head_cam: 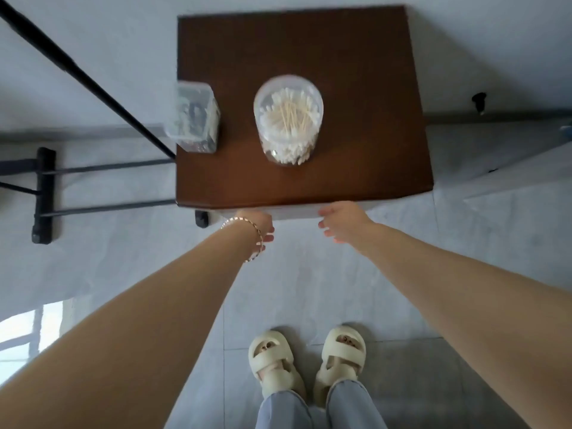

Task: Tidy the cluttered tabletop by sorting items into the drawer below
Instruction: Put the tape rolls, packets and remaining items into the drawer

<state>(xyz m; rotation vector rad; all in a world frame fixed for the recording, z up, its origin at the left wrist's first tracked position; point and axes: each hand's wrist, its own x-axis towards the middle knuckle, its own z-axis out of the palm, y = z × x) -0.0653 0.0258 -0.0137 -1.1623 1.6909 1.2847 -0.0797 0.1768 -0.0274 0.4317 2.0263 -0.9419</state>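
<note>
**Hands at the drawer, jar and box still out**

Head view: the swab jar (288, 119) stands mid-table (356, 72) and the clear box (193, 117) at its left edge. Both look like light, rigid, slick plastic, best gripped round the sides. The right hand (340, 224) is empty, fingers loosely spread. The left hand (255, 226) is foreshortened, so I cannot tell its grip. The drawer (297, 212) shows only a pale strip, and the box's contents are blurred.

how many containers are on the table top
2. The round clear jar of cotton swabs stands near the middle of the tabletop; the rectangular clear box sits at its left edge. None seems hidden.
</note>
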